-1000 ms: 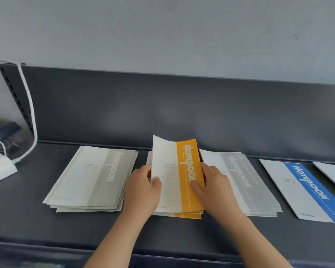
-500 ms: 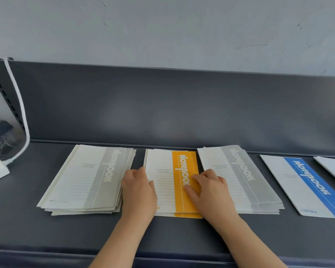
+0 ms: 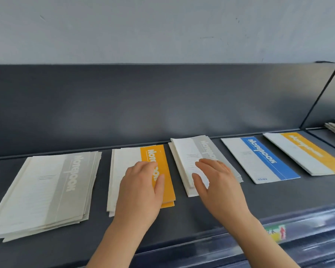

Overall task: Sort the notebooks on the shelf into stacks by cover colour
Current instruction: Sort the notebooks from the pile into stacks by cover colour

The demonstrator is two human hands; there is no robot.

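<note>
While the notebooks are lying in a row along the shelf (image 3: pixel 201 213), each with its long axis running from the front edge toward the back edge, the sorting is looking only partly done. A grey stack (image 3: pixel 46 190) is sitting toward the left end. Just right of it, the orange stack (image 3: pixel 159 153) is lying under the left hand (image 3: pixel 141 190), which is resting flat with its fingers relaxed and pinching nothing. A second grey stack (image 3: pixel 190 151) is lying beneath the right hand (image 3: pixel 219 182), whose fingers are spreading over the cover while the thumb is lying along the near left edge; it is not closing on anything. Further right, a blue notebook (image 3: pixel 259 159) and a single orange notebook (image 3: pixel 307 153) are lying apart from each other, near the back edge. That lone orange one is probably wanting to join the orange stack, and the right hand is sitting nearer to it, needing a reach rightward and back. The two grey stacks are likely needing merging too.
</note>
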